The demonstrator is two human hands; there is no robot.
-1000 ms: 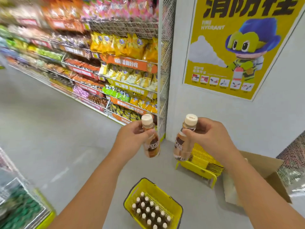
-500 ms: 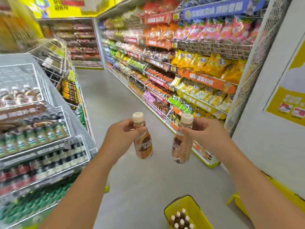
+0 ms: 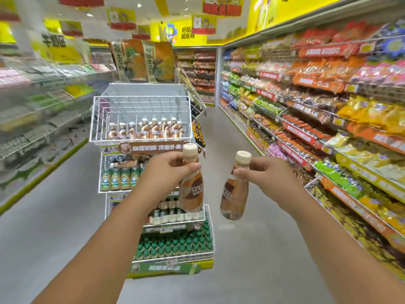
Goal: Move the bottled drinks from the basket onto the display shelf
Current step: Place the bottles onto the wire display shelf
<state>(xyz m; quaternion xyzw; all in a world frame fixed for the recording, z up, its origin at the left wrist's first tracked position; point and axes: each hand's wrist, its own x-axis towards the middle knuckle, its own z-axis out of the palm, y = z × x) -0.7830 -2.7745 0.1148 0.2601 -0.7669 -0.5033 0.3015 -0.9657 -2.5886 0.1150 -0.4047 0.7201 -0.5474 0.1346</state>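
My left hand [image 3: 163, 172] grips the neck of a brown coffee bottle [image 3: 191, 191] with a cream cap. A second bottle of the same kind [image 3: 234, 196] hangs tilted from my right hand [image 3: 266, 174], which pinches it just under the cap. Both are held at chest height in front of a white wire display shelf [image 3: 140, 102]. Its top tier [image 3: 185, 118] holds a row of matching coffee bottles [image 3: 145, 129], with room at its left part. The yellow basket is out of view.
Lower tiers of the display hold green-capped bottles [image 3: 175, 246] and other drinks [image 3: 119, 179]. A long snack shelf [image 3: 328, 119] runs along the right. Another blurred shelf [image 3: 32, 119] lines the left. Grey floor [image 3: 230, 150] runs down the aisle between them.
The view has swung left from the wall and the floor basket to face the wire display head-on. Both hands still hold their bottles, and the basket has dropped out of sight.
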